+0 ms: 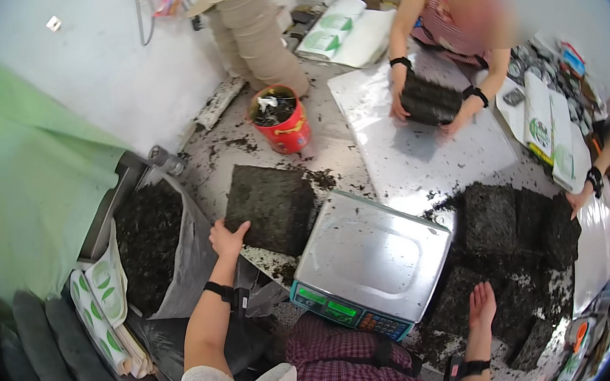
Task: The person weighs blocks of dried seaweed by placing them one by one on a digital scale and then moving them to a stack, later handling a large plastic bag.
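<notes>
My left hand (229, 238) grips the left edge of a square stack of dark dried seaweed sheets (270, 209), with the thumb on top and the fingers at the side. The stack appears to rest on the worktable, left of a digital weighing scale (373, 253). Nothing lies on the scale's steel plate apart from some dark crumbs, and its green display is lit. To the right of the scale, my right hand (482, 304) is held with fingers extended and holds nothing. It is over or beside a heap of dark seaweed slabs (491, 216); contact cannot be judged.
Across the table a co-worker's hands (397, 105) hold a dark seaweed bundle (431, 98). Another person's hand (580, 199) touches the heap's right edge. A red bucket (289, 129) stands behind my stack. An open sack of dark flakes (151, 238) and printed bags (103, 295) are at left.
</notes>
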The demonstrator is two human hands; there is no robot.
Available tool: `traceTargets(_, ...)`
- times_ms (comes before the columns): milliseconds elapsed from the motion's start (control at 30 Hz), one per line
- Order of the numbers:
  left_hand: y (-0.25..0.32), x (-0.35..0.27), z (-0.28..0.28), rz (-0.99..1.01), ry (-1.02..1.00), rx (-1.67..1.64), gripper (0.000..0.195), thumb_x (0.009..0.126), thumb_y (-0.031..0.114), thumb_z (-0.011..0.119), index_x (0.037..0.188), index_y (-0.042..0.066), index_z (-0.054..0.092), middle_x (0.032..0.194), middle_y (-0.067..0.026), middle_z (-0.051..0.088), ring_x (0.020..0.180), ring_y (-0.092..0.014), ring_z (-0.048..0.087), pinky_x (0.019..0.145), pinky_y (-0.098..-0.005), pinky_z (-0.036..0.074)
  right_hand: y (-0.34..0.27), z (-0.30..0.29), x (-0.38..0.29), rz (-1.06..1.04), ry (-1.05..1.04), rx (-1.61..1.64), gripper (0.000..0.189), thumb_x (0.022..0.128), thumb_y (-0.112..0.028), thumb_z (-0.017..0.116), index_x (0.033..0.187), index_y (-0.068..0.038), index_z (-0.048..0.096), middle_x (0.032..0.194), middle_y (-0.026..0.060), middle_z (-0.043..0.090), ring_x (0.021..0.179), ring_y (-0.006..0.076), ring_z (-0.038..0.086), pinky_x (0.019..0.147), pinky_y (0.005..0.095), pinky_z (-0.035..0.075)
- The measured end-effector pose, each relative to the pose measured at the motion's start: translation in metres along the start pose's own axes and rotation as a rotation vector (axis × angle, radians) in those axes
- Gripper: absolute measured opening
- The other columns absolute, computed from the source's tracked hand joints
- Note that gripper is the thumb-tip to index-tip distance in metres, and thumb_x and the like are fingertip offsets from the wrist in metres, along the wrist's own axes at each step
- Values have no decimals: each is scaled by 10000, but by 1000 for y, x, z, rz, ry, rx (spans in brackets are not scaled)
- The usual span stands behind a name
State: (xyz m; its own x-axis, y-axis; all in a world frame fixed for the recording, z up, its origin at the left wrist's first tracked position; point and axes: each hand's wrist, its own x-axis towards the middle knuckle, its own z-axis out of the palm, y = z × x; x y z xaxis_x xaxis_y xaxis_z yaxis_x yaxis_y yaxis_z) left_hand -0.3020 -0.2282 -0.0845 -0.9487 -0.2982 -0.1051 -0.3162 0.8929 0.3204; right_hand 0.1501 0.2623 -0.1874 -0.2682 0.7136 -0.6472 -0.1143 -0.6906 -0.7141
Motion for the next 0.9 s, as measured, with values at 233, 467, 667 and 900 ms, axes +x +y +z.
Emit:
traceTargets(233, -9, -9, -40, 276, 40, -222, 417, 759, 234, 756, 996, 2, 504, 954, -116, 562, 889, -243, 565, 744, -370, 474, 27, 7, -61, -33, -29, -46, 423, 929, -270, 528, 1302, -76, 485, 1201, 74, 565, 1087, 196, 541, 967, 341, 410)
traceTargets(467, 0, 22, -53, 483, -112, -545, 347, 792, 234, 723, 1014, 6, 583, 896, -116, 619, 821, -199, 608, 734, -310, 483, 28, 68, -124, -294, -89, -340, 262, 901, -166, 571, 1127, -32, 571, 953, 95, 652, 816, 159, 622, 730, 287, 505)
traceTargets(667, 11, 87, 8, 335, -92, -141, 603, 835, 263, 690, 1311, 13, 416, 1304, -189, 427, 1162, -317, 464, 959, -420, 416, 41, 119, -127, -345, -233, -425, 211, 892, -116, 584, 1062, 7, 601, 889, 82, 660, 809, 146, 630, 712, 276, 510)
traceTargets(900, 17, 129, 53, 830, 26, -220, 659, 760, 193, 755, 1302, -25, 450, 1190, -206, 589, 1019, -386, 578, 887, -418, 458, 42, 94, -129, -328, -230, -381, 306, 930, -145, 552, 1201, -6, 535, 1035, 92, 646, 948, 151, 610, 830, 276, 472)
